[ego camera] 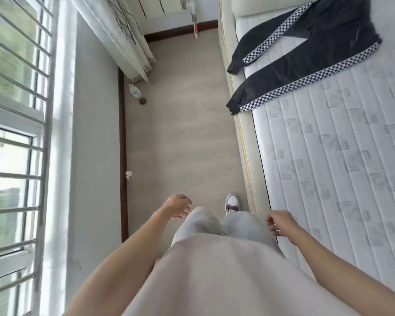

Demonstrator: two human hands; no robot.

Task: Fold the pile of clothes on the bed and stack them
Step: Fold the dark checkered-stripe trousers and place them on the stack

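Diagonally across bed (pixel 342 142): black pants (pixel 306 49), cuffs toward floor-side edge; both hands' grip loose, w/o anything.

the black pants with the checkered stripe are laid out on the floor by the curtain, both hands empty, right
Not quite: the head view shows the black pants laid out on the mattress, not the floor. The left hand and right hand are indeed empty.

Black track pants (pixel 306 53), well ahead of the right hand (pixel 281 224): black-and-white checkered side stripes. Mattress (pixel 342 156) just beside that hand: white, quilted lines, grey block motifs. Bed frame (pixel 242 133): cream, gold trim. Floor (pixel 180 133) ahead of left hand (pixel 178 205): pale beige wood-grain; skirting (pixel 123 133) dark brown. Shoe (pixel 232 202): white, red accent.
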